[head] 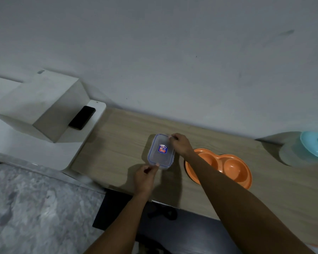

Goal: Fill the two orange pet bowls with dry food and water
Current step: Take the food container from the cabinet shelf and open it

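Wooden counter [117, 143] against grey wall [173, 52]

Double pet bowl [233, 169]: orange. Container [161, 151]: clear, blue-edged lid, blue-and-red label. Worktop [117, 143]: light wood grain. Jug lid [317, 144]: turquoise. Phone [82, 117]: black. Floor [35, 208]: grey marbled pattern. Wall [173, 52]: pale grey.
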